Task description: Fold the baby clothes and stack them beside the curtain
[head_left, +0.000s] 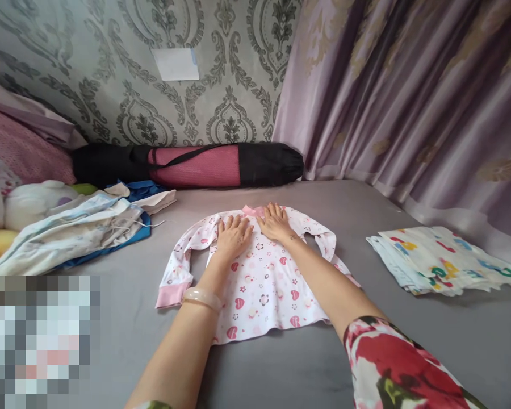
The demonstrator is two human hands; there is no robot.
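A small white long-sleeved top [259, 289] with pink hearts and pink cuffs lies spread flat on the grey bed sheet [281, 375]. My left hand [233, 236] rests flat on its upper chest, fingers stretched out. My right hand [275, 222] lies flat beside it near the pink collar, fingers spread. Neither hand holds anything. A pale bangle [202, 297] sits on my left wrist. The top's left sleeve is bent down along its side; the right sleeve runs under my right forearm.
A folded white cloth with colourful letters [443, 258] lies to the right. A heap of light and blue clothes [80, 227] sits at the left beside soft toys [34, 201]. A rolled pink mat in a black bag [196, 166] lies along the wall. Curtains [409, 96] hang on the right.
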